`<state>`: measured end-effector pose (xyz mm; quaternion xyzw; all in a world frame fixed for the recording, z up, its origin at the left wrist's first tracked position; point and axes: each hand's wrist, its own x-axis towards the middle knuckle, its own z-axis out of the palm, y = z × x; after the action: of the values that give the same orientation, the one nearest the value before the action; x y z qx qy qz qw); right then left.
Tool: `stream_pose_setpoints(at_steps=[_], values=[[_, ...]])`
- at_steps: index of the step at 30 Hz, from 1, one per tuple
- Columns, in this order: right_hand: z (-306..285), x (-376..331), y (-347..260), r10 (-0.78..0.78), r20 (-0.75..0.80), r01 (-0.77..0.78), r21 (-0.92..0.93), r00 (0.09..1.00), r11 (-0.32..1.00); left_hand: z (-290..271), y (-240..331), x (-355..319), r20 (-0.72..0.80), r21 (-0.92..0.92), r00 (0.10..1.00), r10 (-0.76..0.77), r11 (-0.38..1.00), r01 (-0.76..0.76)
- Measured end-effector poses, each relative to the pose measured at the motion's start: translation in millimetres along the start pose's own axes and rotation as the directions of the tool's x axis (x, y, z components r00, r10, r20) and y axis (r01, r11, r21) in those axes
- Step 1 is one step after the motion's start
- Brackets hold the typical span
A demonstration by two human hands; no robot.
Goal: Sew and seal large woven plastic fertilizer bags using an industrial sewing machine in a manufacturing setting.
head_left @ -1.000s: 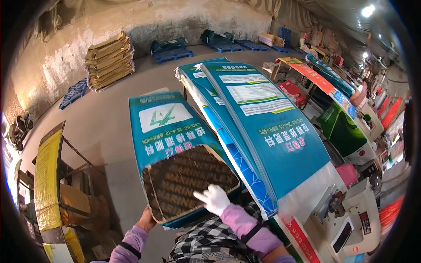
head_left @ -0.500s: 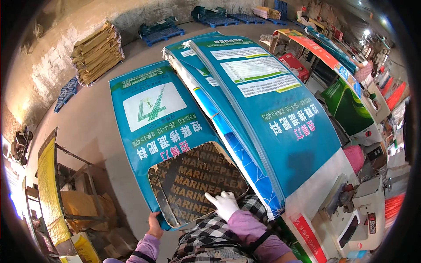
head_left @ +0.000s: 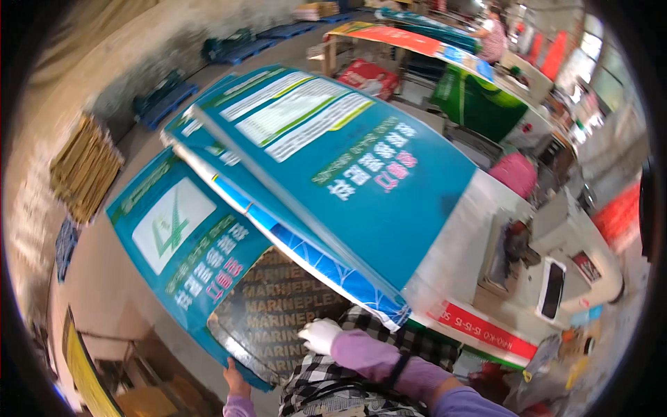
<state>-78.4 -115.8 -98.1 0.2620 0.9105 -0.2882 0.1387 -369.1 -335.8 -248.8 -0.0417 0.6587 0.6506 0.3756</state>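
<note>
At the lower left, my bare left hand (head_left: 235, 379) grips the outer edge of a stack of teal printed sacks (head_left: 177, 247). My right hand (head_left: 321, 335), in a white glove, rests on a dark, worn board (head_left: 271, 316) lying over the near end of that stack. Its bent fingers look a little apart and nothing shows in them, though motion blurs the picture. Beside the board runs a blue-and-white folded sack edge (head_left: 306, 257). A second, thicker teal stack (head_left: 368, 201) lies to the right of it.
On the right stands a cream sewing machine (head_left: 580, 257) on a table with a red-and-white printed cover (head_left: 479, 330). A pink cushion (head_left: 514, 174) lies behind it. Another person (head_left: 492, 42) works at a far table. Brown sacks (head_left: 83, 170) are piled at the left wall.
My view has swung to the right, so the stacks sit lower and further left. The right hand's pointing finger has drawn in. The left hand stays at the sack edge.
</note>
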Motion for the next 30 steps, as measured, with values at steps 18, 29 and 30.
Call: stream_pose_setpoints(at_steps=[18,29,30], values=[[-122,-181,159,0.258,-0.913,-0.433,0.103,0.316,0.895,310,167,-177,0.963,-0.066,0.001,0.269,0.24,-0.968],[3,-165,58,0.389,-0.896,-0.377,0.291,0.215,0.879,502,27,-295,0.915,-0.4,-0.393,0.092,0.063,-0.915],[7,-177,47,0.4,-0.825,-0.336,0.274,0.399,0.901,511,9,-293,0.926,-0.377,-0.377,0.029,-0.013,-0.926]])
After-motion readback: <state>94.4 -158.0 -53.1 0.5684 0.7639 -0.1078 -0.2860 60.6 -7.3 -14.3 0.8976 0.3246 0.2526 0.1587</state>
